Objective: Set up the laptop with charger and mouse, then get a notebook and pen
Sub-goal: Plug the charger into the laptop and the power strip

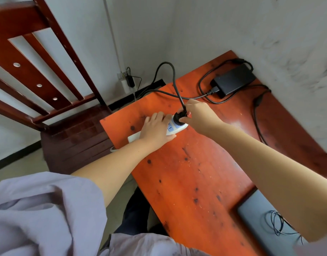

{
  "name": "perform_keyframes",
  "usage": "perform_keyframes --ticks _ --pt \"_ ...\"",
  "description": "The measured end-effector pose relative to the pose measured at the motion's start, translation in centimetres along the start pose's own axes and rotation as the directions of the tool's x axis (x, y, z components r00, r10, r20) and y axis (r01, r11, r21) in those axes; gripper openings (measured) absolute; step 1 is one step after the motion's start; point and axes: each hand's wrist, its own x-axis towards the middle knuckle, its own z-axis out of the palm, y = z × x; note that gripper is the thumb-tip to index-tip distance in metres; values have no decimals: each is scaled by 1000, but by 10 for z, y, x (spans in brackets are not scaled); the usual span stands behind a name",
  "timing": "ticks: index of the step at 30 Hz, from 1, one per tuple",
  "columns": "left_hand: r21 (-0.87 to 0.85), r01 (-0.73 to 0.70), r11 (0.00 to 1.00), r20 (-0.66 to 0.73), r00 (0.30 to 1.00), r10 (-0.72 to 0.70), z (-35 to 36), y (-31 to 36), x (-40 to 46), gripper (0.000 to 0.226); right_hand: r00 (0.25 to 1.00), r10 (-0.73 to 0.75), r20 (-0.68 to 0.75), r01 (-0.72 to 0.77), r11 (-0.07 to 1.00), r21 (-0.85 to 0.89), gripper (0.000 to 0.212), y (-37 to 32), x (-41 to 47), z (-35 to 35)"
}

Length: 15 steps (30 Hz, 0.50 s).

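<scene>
A white power strip lies near the far left edge of the orange wooden desk. My left hand presses flat on the strip. My right hand pinches the black charger plug, which sits at the strip's right end. The plug's cable loops up and back to the black charger brick by the wall. A closed grey laptop lies at the desk's near right, partly under my right forearm, with a thin coiled cable on its lid.
A dark red wooden chair stands left of the desk. A wall socket with a small adapter is low on the back wall. The wall runs close along the desk's right side. My grey sleeve fills the lower left.
</scene>
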Motion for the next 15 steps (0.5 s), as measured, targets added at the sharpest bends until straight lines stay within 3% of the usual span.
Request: perform_keyframes --ticks 4,15 --pt "-7 -7 1000 -9 1000 7 0 -1 -1 66 1000 -18 21 20 998 -65 21 -2 -2 2" --pt "-10 -32 999 -10 999 32 0 -4 0 68 997 -76 27 75 997 37 21 7 1 -4"
